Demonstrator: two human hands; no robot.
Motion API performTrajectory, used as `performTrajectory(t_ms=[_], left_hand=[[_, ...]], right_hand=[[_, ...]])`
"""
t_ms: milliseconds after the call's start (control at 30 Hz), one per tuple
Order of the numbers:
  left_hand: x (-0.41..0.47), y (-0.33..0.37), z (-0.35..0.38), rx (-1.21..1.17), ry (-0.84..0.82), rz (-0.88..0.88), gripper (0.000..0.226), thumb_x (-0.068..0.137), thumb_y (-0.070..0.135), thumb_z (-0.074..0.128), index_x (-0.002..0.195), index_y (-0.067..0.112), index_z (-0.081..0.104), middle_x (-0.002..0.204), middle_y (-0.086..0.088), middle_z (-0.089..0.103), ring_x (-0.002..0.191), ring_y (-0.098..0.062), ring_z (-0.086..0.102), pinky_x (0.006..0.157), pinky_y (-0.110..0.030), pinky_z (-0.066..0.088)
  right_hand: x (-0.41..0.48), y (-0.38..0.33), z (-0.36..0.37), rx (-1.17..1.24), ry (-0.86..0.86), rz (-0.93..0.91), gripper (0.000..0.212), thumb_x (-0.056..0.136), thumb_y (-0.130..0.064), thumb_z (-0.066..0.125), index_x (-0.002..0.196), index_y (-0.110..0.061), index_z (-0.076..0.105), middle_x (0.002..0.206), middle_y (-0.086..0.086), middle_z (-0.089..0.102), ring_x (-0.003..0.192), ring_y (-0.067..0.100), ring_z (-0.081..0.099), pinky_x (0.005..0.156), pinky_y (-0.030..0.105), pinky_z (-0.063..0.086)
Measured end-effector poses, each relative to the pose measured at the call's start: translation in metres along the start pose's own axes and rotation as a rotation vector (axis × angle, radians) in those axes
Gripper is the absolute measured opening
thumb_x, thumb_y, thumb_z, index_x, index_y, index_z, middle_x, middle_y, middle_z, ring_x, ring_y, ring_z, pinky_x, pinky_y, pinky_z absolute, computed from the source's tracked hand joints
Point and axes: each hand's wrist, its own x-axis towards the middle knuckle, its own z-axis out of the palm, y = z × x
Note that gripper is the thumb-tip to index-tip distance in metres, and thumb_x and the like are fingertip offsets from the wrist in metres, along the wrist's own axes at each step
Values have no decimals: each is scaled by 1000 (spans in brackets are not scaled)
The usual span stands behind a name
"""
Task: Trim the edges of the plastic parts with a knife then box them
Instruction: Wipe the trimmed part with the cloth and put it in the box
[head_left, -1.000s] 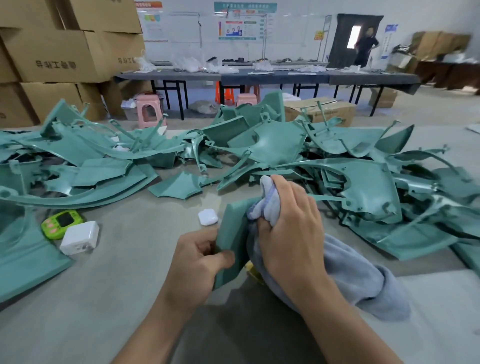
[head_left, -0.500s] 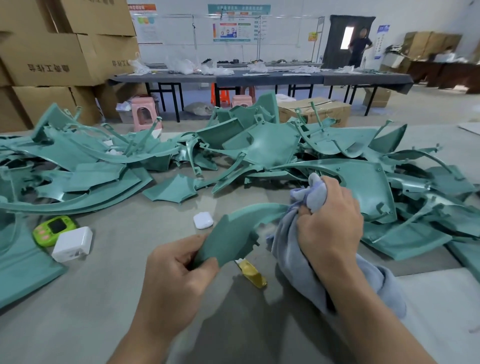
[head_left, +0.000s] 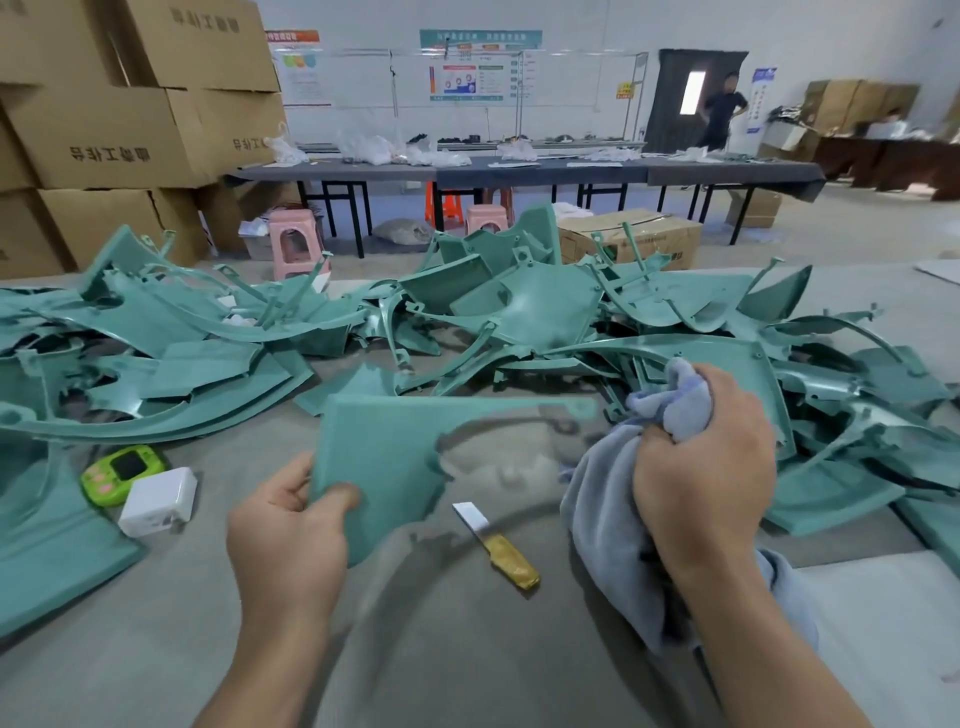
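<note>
Head view: my left hand (head_left: 291, 525) pinches the lower left corner of a flat green plastic part (head_left: 384, 452), thumb on its face, holding it raised above the table (head_left: 156, 649); the part's right end is blurred. My right hand (head_left: 706, 467) is fisted round a bunched grey-blue cloth (head_left: 602, 499), just right of the part. The knife (head_left: 498, 545), gold handle and bare blade, lies on the table between my hands, untouched. A pile of green parts (head_left: 519, 312) spreads behind. A white charger (head_left: 158, 501) and green device (head_left: 122, 473) sit left. Cardboard boxes (head_left: 114, 135) are stacked far left.
</note>
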Motion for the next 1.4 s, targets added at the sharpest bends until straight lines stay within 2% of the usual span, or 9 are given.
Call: performTrajectory(t_ms=[100,267,400,567,767,1033,1133,1300,1400], left_hand=[[16,-1,-12,-198,124,-208,36,76,-4,65,90,26,80,91,1,80,63,-12,69,56,-24,55],[-4,-1,7,-345,-275,-556,20,86,8,61,93,15,79,93,-13,78,66,-27,72,52,-32,56],[-26,-8,32,-59,-442,-353,23,98,5,61,102,23,75,101,1,79,84,-11,75,67,-24,59],[-44,-7,37,195,-401,-14,43,94,4,67,114,42,75,111,15,75,100,-9,73,90,-37,58],[-54,19,42,-825,-387,-636,52,91,45,52,107,2,77,110,-23,73,101,-25,75,87,-34,59],[-30,-4,25,-620,-324,-609,56,104,52,40,102,4,68,82,-8,78,83,-20,77,56,-32,61],[-15,-9,23,-594,-320,-807,68,100,56,45,107,-5,73,97,-15,78,99,-30,74,76,-40,59],[-15,-20,34,-435,-154,-663,39,99,31,55,102,-1,77,105,-23,75,96,-35,75,83,-42,60],[-21,-16,36,-451,-178,-672,34,99,27,57,98,0,79,106,-24,75,98,-40,73,91,-51,57]], right_hand=[[1,-2,-7,152,20,77,36,80,-18,64,107,-41,61,93,-15,67,95,12,63,84,40,53],[-17,-16,5,713,-342,270,44,67,-8,69,107,-22,61,91,4,76,87,29,74,74,51,61],[-33,-25,15,870,-464,257,31,72,-9,70,101,-15,64,93,13,73,87,40,69,76,50,56],[-42,-35,15,639,-503,10,29,74,-19,74,101,-26,66,90,-1,73,80,19,70,71,30,57],[-66,-47,22,309,-710,-265,45,77,-31,74,115,-53,61,106,-26,69,99,-9,65,76,3,45],[-76,-60,20,130,-961,-469,61,70,-36,64,130,-47,58,131,-33,55,125,-9,50,102,24,46],[-75,-60,20,69,-1081,-490,49,70,-43,60,119,-48,62,120,-32,60,116,-3,57,99,41,48],[-68,-49,27,65,-759,-561,7,90,-42,61,94,-39,67,90,-19,64,87,3,60,77,33,51],[-51,-46,31,35,-586,-513,29,98,-44,60,81,-67,56,74,-15,59,75,4,55,69,29,45]])
